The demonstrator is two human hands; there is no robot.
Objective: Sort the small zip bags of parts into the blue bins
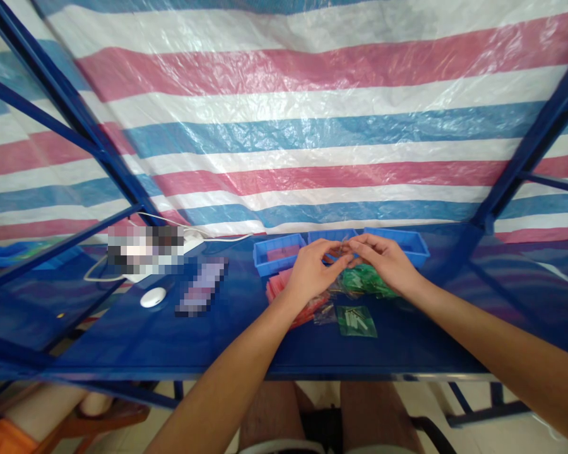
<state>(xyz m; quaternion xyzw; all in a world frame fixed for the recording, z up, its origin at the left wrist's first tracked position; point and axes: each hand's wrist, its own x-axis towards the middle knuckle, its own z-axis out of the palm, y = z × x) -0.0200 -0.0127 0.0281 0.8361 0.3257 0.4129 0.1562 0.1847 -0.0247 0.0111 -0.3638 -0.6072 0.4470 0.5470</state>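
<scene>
My left hand [316, 267] and my right hand [382, 257] meet above the blue bins, fingertips pinched together on something small that I cannot make out. Beneath my left hand lies a pile of pink-red packets [279, 287]. Green bags [366, 280] are heaped under my right hand. A flat green bag with several pale sticks inside [356, 321] rests nearer the table's front edge. Just left of it is a small clear bag [325, 314]. Behind the hands stand a blue bin with pink pieces [279, 263], a middle blue bin [331, 236] and a right blue bin [419, 249].
On the left of the blue table [236, 347] are a round white object [153, 297], a blurred-out rectangular item [202, 287] and a white power strip [146, 270] with cables. Blue metal posts rise at both sides. Another person's arm [47, 410] shows at the lower left.
</scene>
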